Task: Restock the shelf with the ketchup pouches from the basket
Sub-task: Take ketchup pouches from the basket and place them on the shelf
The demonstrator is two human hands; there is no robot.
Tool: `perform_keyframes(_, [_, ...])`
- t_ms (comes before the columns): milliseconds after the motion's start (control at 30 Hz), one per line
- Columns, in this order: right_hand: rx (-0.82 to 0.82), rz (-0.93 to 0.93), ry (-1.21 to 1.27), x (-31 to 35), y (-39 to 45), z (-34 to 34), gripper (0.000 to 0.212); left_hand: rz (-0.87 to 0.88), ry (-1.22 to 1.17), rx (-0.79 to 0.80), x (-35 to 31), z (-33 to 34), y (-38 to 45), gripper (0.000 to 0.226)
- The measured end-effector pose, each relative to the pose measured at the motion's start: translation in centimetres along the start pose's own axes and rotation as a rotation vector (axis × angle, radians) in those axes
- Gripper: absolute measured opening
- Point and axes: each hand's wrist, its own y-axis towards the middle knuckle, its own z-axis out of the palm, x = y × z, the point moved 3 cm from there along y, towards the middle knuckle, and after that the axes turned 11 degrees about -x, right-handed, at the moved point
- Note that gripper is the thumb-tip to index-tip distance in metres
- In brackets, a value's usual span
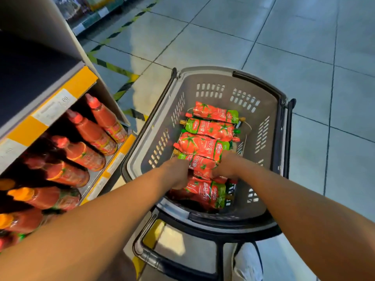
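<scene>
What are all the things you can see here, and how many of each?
Ketchup pouches: at least six, red and green, lying in the basket.
Basket: one, grey with black trim, on the floor beside the shelf.
Ketchup bottles: about nine in view, red with red or orange caps, lying on the shelf at the left.
Shelf: one, grey with yellow edge strips and price labels, at the left.
Floor: grey tiles, with yellow and black striped tape near the shelf.
Shoe: one, white, at the bottom edge.
Left hand: one, reaching into the basket, on the pouches.
Right hand: one, on the same pouches.
</scene>
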Motion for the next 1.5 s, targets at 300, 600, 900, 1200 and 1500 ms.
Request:
perform_keyframes(300, [0.174,0.15,0.222,0.1,-1.1,-1.2,0.057,-0.032,-0.077,0.127,-0.4,-0.1,0.0,0.062])
perform_keyframes(600, [0.181,0.073,0.183,0.1,-2.2,-2.3,0.061,0.052,-0.163,0.24,-1.4,-0.2,-0.5,0.048])
perform_keyframes(900, [0.072,0.125,0.387,1.7,-2.7,-3.1,0.061,0.085,-0.292,0.175,-1.8,-1.5,-1.5,0.039])
perform_keyframes(1200, [0.112,0.195,0.68,2.2,-5.0,-7.5,0.036,0.153,-0.132,-0.033,0.5,-10.6,-5.9,0.033])
perform_keyframes(1500, [-0.063,0.011,1.364,6.4,-11.8,-15.7,0.036,0.014,-0.736,-0.349,10.6,-17.7,-16.1,0.022])
